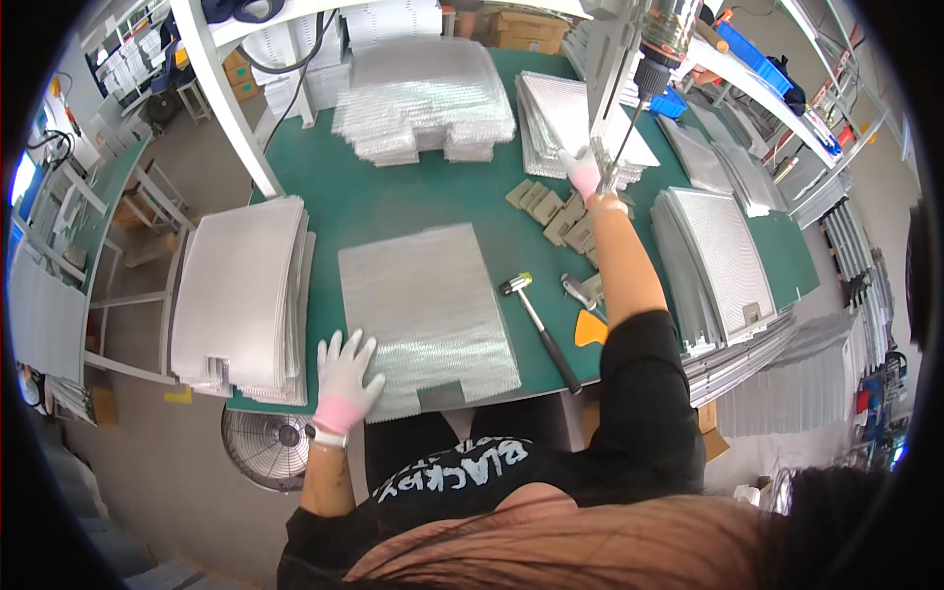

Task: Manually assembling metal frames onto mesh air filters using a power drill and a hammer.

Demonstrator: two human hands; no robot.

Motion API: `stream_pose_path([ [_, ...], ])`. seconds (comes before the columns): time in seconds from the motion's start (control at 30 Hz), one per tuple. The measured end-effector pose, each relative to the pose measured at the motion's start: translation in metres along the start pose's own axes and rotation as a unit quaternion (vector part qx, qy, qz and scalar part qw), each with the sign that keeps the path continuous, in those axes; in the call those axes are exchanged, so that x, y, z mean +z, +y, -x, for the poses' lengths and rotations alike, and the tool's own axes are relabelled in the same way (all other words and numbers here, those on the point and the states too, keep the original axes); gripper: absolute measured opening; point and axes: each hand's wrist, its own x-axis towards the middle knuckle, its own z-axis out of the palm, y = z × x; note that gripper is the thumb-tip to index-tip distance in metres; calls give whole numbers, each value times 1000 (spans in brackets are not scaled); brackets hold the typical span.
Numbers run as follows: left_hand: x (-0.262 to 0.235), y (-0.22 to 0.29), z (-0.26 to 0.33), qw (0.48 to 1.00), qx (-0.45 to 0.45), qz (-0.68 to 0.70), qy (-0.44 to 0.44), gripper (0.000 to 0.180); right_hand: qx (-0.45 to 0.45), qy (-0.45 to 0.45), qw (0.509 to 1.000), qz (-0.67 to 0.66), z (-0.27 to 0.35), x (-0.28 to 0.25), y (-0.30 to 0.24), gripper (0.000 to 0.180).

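Note:
A silvery, fine-ribbed rectangular panel (418, 295) with a small notch at its near edge lies on the green table in front of me. My left hand (346, 377), in a white glove with a pink cuff, rests with spread fingers on the panel's near left corner. Stretched far to the back right, my gloved right hand (584, 175) is beside a metal bracket and a hanging power screwdriver (661, 64). The bracket partly covers its fingers, so its grip is unclear. Several small grey plates (556, 211) lie just nearer than that hand.
A hammer (541, 329), a grey-handled tool (578, 291) and an orange scraper (590, 329) lie right of the panel. Panel stacks stand at the left (241, 295), back (423, 93), back right (551, 118) and right (713, 261). A floor fan (265, 447) stands below the table's left edge.

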Motion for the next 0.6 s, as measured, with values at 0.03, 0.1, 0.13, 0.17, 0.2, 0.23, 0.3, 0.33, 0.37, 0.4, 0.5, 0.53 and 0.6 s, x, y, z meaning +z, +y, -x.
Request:
stream_pose_path([
  [0.03, 8, 6, -16, 998, 58, 26, 29, 64, 209, -55, 976, 27, -47, -14, 69, 62],
  [0.1, 13, 2, 9, 1000, -13, 12, 22, 65, 199, -88, 976, -28, -63, 37, 27, 61],
  [0.13, 12, 2, 15, 999, -27, 9, 17, 65, 204, -97, 973, -57, -69, 41, 8, 60],
  [0.17, 11, 2, 14, 1000, -22, 9, 16, 65, 215, -99, 968, -77, -80, 31, 6, 59],
  [0.2, 8, 2, 12, 1000, -25, 10, 5, 65, 228, -100, 964, -96, -90, 17, 5, 58],
  [0.23, 7, 2, 15, 999, -40, 10, -6, 65, 233, -110, 959, -119, -80, 2, 15, 57],
  [0.3, 9, 2, 7, 999, -30, 10, -15, 65, 257, -113, 947, -154, -77, -27, 7, 55],
  [0.33, 13, 1, -3, 1000, -13, 13, -9, 65, 270, -107, 942, -170, -86, -42, -6, 54],
  [0.37, 16, 0, -7, 1000, -7, 12, -4, 65, 277, -109, 935, -191, -84, -55, -11, 53],
  [0.4, 16, 0, -12, 1000, -4, -1, -5, 65, 284, -113, 928, -214, -70, -72, -7, 52],
  [0.5, 14, 7, -15, 1000, 1, -6, 2, 65, 297, -137, 900, -288, -11, -124, -33, 49],
  [0.53, 17, 6, -16, 1000, 1, -1, 15, 64, 300, -148, 889, -314, -8, -135, -46, 48],
  [0.6, 9, 16, -31, 1000, 23, -6, 7, 64, 320, -148, 867, -353, -24, -171, -58, 47],
])
